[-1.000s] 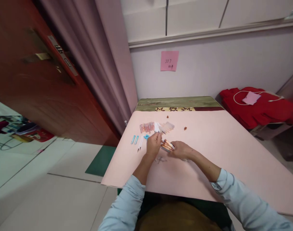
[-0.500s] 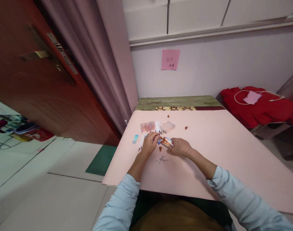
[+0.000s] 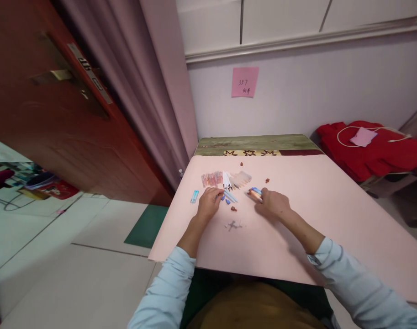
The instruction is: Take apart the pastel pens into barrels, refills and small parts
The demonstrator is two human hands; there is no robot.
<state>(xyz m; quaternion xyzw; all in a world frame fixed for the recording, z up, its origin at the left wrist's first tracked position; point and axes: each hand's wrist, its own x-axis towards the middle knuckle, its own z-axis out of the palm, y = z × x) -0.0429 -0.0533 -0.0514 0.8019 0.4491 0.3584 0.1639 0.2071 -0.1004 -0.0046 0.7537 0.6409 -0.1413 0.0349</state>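
My left hand (image 3: 208, 202) rests on the pink table cover (image 3: 324, 214) with its fingers curled on a thin white pen (image 3: 229, 196) that lies on the cover. My right hand (image 3: 272, 203) is closed round a bunch of orange pens (image 3: 255, 193) with a blue cap showing. Just behind the hands lies a fanned row of pens and refills (image 3: 225, 179). A small brown cap (image 3: 234, 209) sits between the hands. A blue cap (image 3: 194, 196) lies left of my left hand.
Small brown bits (image 3: 267, 180) lie farther back on the cover. A grey mark (image 3: 234, 225) shows near the front. A red cloth (image 3: 372, 148) with a white cable lies at the right. A pink note (image 3: 244, 82) hangs on the wall, a dark door (image 3: 50, 100) stands left.
My hands have drawn apart: the right one has carried the bunch of orange pens to the right, the left one has come down onto the cover with a white pen.
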